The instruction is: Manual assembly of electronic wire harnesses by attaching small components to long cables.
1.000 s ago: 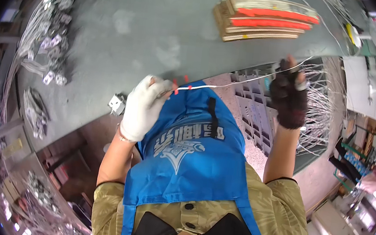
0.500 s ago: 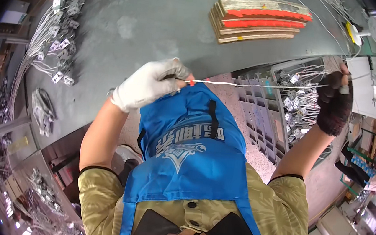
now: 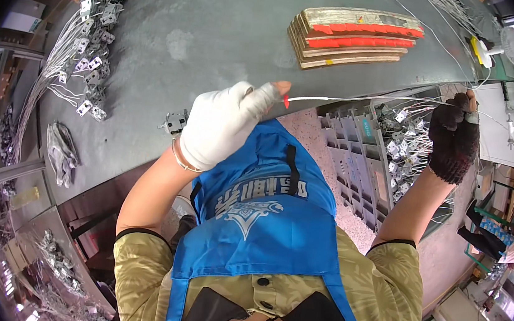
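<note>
Grey bench (image 3: 220,37) spreads before us: wired clips (image 3: 89,58) at left, boards (image 3: 351,39) at back. Our left hand (image 3: 223,122) pinches the wire (image 3: 364,98), stretched taut to our right hand (image 3: 453,140), fingers clenched around it.

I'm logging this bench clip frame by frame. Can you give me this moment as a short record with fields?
Left hand: white-gloved left hand pinches the red-tipped end of a white wire
Right hand: dark-gloved right hand grips the same wire, which runs straight between them
Surface: grey table
Nearby: metal bracket by the left hand; stack of wooden boards; wired brackets at far left
</note>
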`<move>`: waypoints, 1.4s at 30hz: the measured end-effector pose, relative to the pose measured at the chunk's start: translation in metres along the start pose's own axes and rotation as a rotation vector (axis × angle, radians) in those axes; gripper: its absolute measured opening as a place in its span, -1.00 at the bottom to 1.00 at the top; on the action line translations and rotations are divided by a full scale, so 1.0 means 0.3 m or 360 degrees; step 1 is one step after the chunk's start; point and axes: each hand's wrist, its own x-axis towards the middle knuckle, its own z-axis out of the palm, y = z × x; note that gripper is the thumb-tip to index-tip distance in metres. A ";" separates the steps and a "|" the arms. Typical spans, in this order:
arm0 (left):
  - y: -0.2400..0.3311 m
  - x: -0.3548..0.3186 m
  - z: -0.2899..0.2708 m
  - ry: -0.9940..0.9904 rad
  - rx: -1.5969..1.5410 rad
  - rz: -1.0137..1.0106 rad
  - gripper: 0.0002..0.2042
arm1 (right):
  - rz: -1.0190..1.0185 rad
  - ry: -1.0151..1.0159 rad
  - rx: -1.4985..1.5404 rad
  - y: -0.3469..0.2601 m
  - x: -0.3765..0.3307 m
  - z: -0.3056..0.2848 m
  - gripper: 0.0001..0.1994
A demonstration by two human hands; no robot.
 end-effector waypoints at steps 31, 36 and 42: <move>0.033 0.075 -0.040 -0.0945 -0.1690 -0.0414 -0.73 | -0.0373 -0.0244 -0.0763 -0.178 -0.052 0.189 -0.67; 0.030 0.050 -0.036 -0.0905 -0.2129 -0.0464 -0.72 | -0.0037 -0.0695 -0.0263 -0.224 -0.009 0.133 -0.72; 0.068 0.056 -0.020 -0.0732 -0.1869 -0.0603 -0.72 | -0.0312 -0.0319 -0.0178 -0.143 -0.004 0.091 -0.75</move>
